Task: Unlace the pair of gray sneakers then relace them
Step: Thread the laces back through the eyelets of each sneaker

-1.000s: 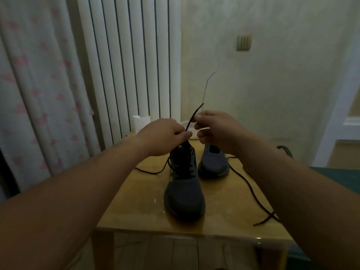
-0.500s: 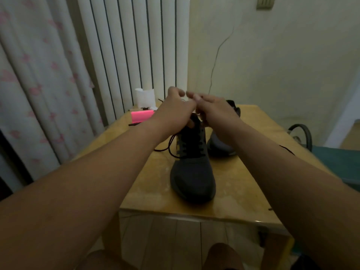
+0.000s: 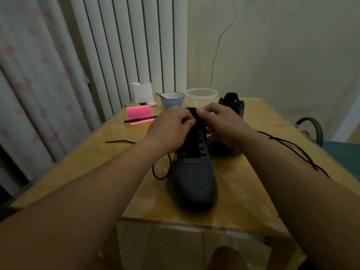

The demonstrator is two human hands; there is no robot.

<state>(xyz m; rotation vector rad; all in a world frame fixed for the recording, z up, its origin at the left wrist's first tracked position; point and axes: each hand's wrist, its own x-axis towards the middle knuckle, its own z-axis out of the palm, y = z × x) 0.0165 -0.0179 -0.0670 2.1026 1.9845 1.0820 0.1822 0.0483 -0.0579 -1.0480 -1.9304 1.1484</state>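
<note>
A gray sneaker (image 3: 192,178) stands in the middle of the wooden table (image 3: 243,201), toe toward me, with black lace crossed through its eyelets. My left hand (image 3: 171,125) and my right hand (image 3: 222,121) are both closed at the top of its tongue, pinching the black lace (image 3: 159,173), which loops out on the shoe's left side. The second gray sneaker (image 3: 232,106) stands behind my right hand, mostly hidden. A loose black lace (image 3: 292,148) trails across the table and over my right forearm.
At the back of the table stand a blue bowl with a spoon (image 3: 172,100), a clear plastic container (image 3: 201,97), a white tissue pack (image 3: 141,91) and a pink notepad with a pen (image 3: 138,114). A short lace end (image 3: 119,141) lies at left. Curtains hang left.
The view has tilted down and moved closer. My hands have dropped from holding the lace end up in the air to the top of the sneaker's tongue.
</note>
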